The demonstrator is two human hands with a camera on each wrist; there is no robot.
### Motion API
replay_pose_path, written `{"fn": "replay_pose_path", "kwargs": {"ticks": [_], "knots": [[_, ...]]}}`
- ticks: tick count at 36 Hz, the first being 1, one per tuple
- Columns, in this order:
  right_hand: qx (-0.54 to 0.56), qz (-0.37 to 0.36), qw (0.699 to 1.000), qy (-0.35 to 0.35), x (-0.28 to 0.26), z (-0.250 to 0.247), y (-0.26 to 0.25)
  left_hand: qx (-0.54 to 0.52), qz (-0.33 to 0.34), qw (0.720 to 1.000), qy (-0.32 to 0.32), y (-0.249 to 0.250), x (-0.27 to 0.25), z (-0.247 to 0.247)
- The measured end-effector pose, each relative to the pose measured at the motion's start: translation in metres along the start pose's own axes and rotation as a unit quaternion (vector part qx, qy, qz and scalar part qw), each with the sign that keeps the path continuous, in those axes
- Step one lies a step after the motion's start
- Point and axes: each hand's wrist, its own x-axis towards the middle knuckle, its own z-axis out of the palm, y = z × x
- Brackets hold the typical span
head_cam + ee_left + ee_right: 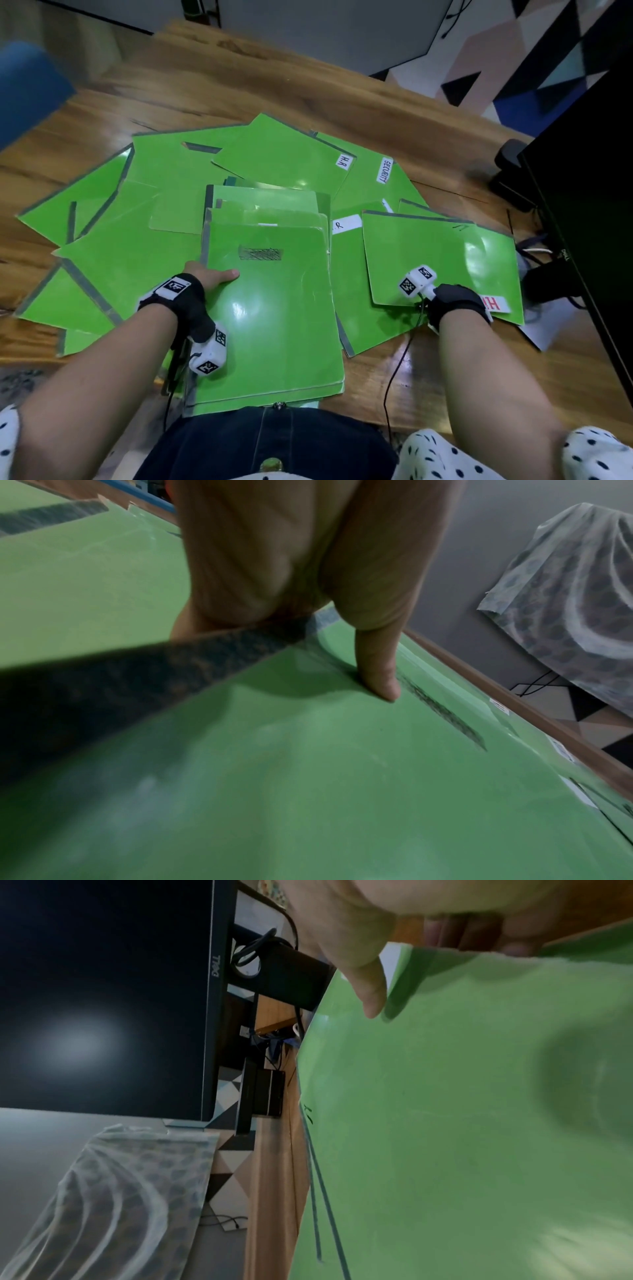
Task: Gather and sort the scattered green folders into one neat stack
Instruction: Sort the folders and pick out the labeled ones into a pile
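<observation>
A partly squared stack of green folders [270, 308] lies in front of me on the wooden table [274, 85]. My left hand [205, 277] grips the stack's left edge, thumb [380, 669] pressed on the top folder [342, 777] and fingers hidden under the taped spine. My right hand [455, 305] pinches the near edge of a separate green folder [438, 253] at the right; the thumb [369, 988] lies on top of this folder [462, 1110] and the fingers [472, 931] are beneath it. More green folders [102, 222] lie fanned out to the left and behind, some labelled H.R [343, 161] and SECURITY [384, 170].
A dark monitor [589, 205] with its stand and cables [534, 253] stands close on the right, also in the right wrist view [103, 988]. A blue chair back [27, 89] shows at far left. The table's near edge runs just before my lap.
</observation>
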Motion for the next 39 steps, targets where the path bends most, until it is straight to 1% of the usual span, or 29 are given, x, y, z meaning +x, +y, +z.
{"fn": "replay_pose_path", "kwargs": {"ticks": [2, 4, 5, 6, 8, 11, 14, 16, 18, 19, 20, 21, 22, 23, 24, 25, 26, 27, 29, 31, 33, 36, 37, 39], "knots": [[-0.112, -0.044, 0.993, -0.017, -0.011, -0.007, -0.003, 0.0, 0.0, 1.0, -0.002, 0.0, 0.0, -0.001], [-0.167, -0.062, 0.984, -0.015, -0.015, -0.011, -0.004, -0.001, 0.001, 1.0, -0.004, 0.0, 0.0, -0.001], [-0.157, -0.048, 0.986, -0.021, -0.015, -0.012, -0.005, -0.002, 0.002, 1.0, -0.004, 0.0, -0.001, -0.001], [-0.176, -0.06, 0.982, -0.019, -0.018, -0.015, -0.006, -0.001, 0.003, 1.0, -0.004, -0.001, -0.001, -0.001], [-0.177, -0.07, 0.982, -0.017, -0.015, -0.019, -0.005, 0.002, 0.006, 1.0, -0.006, -0.001, -0.001, -0.001], [-0.175, -0.066, 0.982, -0.024, -0.01, -0.019, -0.003, 0.007, 0.006, 1.0, -0.009, -0.002, -0.001, -0.001], [-0.155, -0.069, 0.985, -0.014, -0.007, -0.018, -0.001, 0.017, 0.007, 1.0, -0.008, -0.001, 0.001, -0.001], [-0.103, -0.053, 0.993, -0.005, 0.001, -0.012, 0.0, 0.023, 0.006, 1.0, -0.01, 0.0, 0.001, -0.001], [0.022, -0.018, 1.0, -0.005, 0.015, -0.007, -0.002, 0.026, 0.006, 1.0, -0.012, 0.002, 0.001, -0.002], [0.109, 0.002, 0.994, 0.004, 0.022, -0.005, -0.001, 0.028, 0.007, 1.0, -0.013, 0.002, 0.002, -0.002], [0.184, 0.032, 0.982, 0.031, 0.029, -0.003, 0.001, 0.03, 0.007, 0.999, -0.015, 0.002, 0.002, -0.002], [0.242, 0.051, 0.968, 0.043, 0.032, -0.006, 0.0, 0.031, 0.007, 0.999, -0.016, 0.002, 0.002, -0.002], [0.31, 0.057, 0.947, 0.057, 0.033, -0.009, -0.001, 0.032, 0.006, 0.999, -0.017, 0.002, 0.002, -0.002], [0.385, 0.057, 0.919, 0.059, 0.035, -0.012, -0.002, 0.032, 0.007, 0.999, -0.017, 0.002, 0.002, -0.003], [0.476, 0.055, 0.877, 0.049, 0.035, -0.019, -0.005, 0.032, 0.007, 0.999, -0.018, 0.002, 0.001, -0.003], [0.532, 0.065, 0.842, 0.061, 0.04, -0.022, -0.008, 0.033, 0.008, 0.999, -0.019, 0.002, 0.001, -0.004], [0.552, 0.08, 0.826, 0.075, 0.049, -0.025, -0.01, 0.035, 0.008, 0.999, -0.022, 0.002, 0.0, -0.005], [0.565, 0.079, 0.817, 0.086, 0.053, -0.028, -0.012, 0.037, 0.009, 0.999, -0.025, 0.002, -0.001, -0.005], [0.573, 0.04, 0.815, 0.075, 0.069, -0.027, -0.01, 0.035, 0.012, 0.999, -0.029, 0.001, -0.003, -0.007], [0.573, -0.012, 0.819, 0.035, 0.086, -0.02, -0.01, 0.029, 0.017, 0.999, -0.029, 0.001, -0.004, -0.008], [0.573, -0.061, 0.817, -0.005, 0.087, -0.014, -0.017, 0.027, 0.019, 0.999, -0.031, 0.0, -0.008, -0.008], [0.502, -0.09, 0.859, -0.044, 0.071, -0.006, -0.03, 0.025, 0.024, 0.999, -0.034, 0.0, -0.011, -0.009], [0.473, -0.1, 0.874, -0.058, 0.048, -0.008, -0.039, 0.022, 0.027, 0.999, -0.033, 0.0, -0.012, -0.009], [0.393, -0.118, 0.909, -0.074, 0.033, 0.003, -0.047, 0.014, 0.027, 0.999, -0.03, 0.0, -0.015, -0.009]]}}
